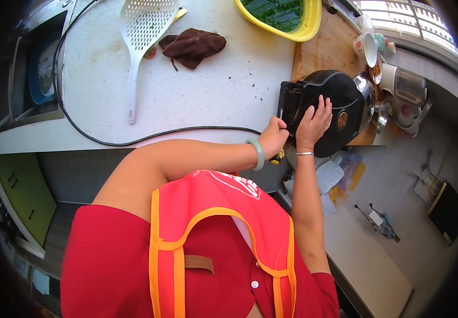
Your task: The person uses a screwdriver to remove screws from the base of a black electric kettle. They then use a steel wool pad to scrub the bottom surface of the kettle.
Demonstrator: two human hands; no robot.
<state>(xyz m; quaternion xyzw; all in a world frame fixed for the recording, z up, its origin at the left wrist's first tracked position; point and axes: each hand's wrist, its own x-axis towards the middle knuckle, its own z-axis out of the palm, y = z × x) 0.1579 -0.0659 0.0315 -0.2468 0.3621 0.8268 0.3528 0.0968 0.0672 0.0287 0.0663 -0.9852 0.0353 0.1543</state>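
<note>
My left hand [274,137] is closed round what looks like a screwdriver [276,158], its yellow and black handle showing below my fist and a thin metal shaft above, at the near left side of a black rounded appliance [330,140]. My right hand [315,122] lies open on top of that appliance, fingers stretched. A black cable [181,131] runs along the counter [218,95] to the appliance. The appliance sits at the counter's right, partly over a wooden board [324,53]; its underside is hidden.
A white slotted skimmer [147,21], brown cloth [193,46] and yellow basin of greens [306,29] lie on the counter. A sink [4,98] is at left. Bowls [366,50] and metal pots [381,116] crowd the right; bags [329,175] lie below.
</note>
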